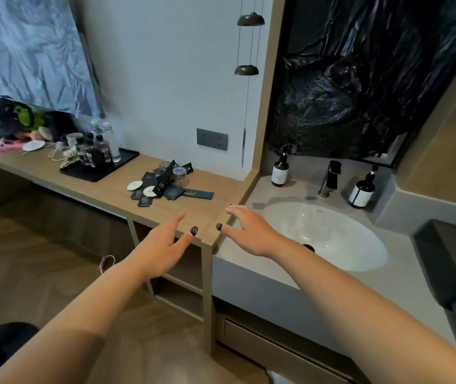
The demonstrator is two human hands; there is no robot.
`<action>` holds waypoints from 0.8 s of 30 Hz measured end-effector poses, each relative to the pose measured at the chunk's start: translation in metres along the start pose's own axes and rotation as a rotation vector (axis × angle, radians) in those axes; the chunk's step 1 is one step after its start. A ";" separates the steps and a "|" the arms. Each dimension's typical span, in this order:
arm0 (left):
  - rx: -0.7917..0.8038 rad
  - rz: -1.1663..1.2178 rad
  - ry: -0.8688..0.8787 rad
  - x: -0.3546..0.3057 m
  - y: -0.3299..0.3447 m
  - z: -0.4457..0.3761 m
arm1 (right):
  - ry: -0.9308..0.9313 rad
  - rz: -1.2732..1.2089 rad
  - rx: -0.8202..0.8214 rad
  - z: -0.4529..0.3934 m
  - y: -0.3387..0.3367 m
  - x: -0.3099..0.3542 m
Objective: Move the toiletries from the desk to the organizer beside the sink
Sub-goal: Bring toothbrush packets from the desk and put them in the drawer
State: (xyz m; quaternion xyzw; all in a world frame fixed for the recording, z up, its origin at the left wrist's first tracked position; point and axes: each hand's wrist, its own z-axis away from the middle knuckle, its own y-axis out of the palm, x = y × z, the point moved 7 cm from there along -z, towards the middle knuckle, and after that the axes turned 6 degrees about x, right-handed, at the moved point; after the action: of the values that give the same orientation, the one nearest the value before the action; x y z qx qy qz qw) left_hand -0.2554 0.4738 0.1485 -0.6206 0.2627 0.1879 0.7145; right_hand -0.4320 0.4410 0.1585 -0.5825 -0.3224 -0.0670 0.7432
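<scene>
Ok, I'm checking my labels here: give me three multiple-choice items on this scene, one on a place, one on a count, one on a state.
1. Where do the toiletries lie?
A on the desk
B in the sink
C on the floor

2. How many pump bottles stand by the sink?
A one
B two
C four

3. What do the hands hold?
A a sachet
B a bottle
C nothing

Answers:
1 A, the pile sits on the wooden top.
2 B, one left of the tap, one right.
3 C, left hand and right hand are open and empty.

Bare desk [193, 217] lies open before toiletries [166, 185].
</scene>
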 end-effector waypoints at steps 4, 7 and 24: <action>0.012 0.000 0.016 0.017 -0.021 -0.052 | 0.014 -0.034 -0.029 -0.058 -0.013 0.002; 0.013 -0.016 0.038 0.029 -0.039 -0.082 | 0.015 -0.019 -0.039 -0.094 -0.020 0.011; 0.085 0.078 0.137 0.140 -0.136 -0.201 | 0.143 -0.091 -0.118 -0.259 0.012 0.065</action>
State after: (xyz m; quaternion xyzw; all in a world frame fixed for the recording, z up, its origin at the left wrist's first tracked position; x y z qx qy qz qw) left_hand -0.0921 0.2462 0.1517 -0.5904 0.3429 0.1613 0.7126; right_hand -0.2714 0.2272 0.1559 -0.6037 -0.2901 -0.1610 0.7249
